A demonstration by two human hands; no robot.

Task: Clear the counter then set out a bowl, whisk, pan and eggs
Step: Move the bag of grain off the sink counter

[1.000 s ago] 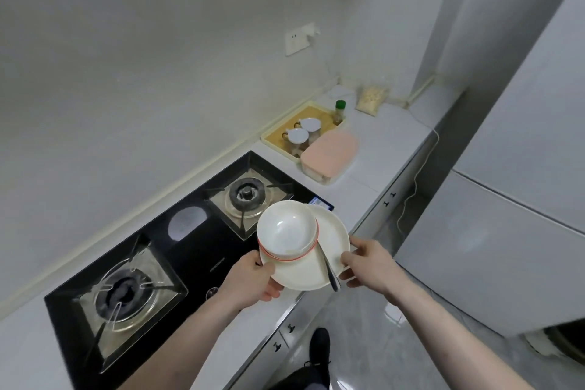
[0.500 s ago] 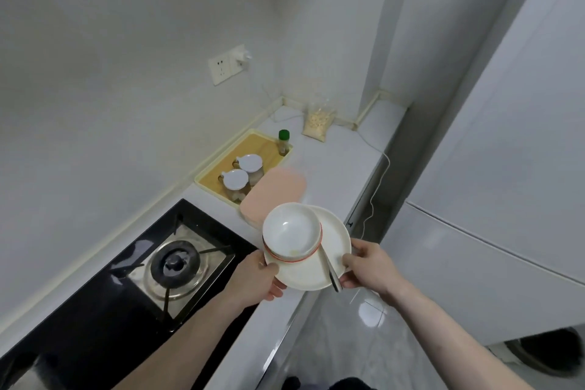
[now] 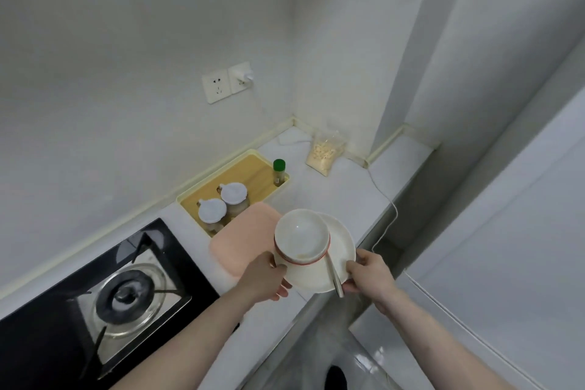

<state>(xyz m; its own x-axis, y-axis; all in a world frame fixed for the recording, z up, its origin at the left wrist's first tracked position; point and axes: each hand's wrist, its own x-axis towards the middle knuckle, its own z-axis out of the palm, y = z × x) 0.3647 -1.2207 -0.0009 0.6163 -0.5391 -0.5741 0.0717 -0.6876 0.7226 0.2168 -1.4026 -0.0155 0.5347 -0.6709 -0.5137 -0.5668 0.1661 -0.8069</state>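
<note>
A white plate (image 3: 340, 242) carries a stack of white bowls with a red rim (image 3: 300, 236) and a metal utensil (image 3: 335, 274) that lies across its near edge. I hold this stack in the air above the white counter (image 3: 342, 196). My left hand (image 3: 264, 275) grips the plate's left rim from below. My right hand (image 3: 367, 271) grips the right rim, thumb on top beside the utensil's handle.
A pink-lidded box (image 3: 240, 236) lies on the counter just behind the plate. A yellow tray (image 3: 250, 169) holds two lidded jars (image 3: 223, 203) and a green-capped bottle (image 3: 278, 171). A bag of grains (image 3: 324, 152) leans in the corner. A gas hob (image 3: 126, 291) is at left, a white fridge (image 3: 506, 263) at right.
My view has swung right along the counter, away from the hob toward the corner. Both hands keep the same grip and carry the plate stack the same way.
</note>
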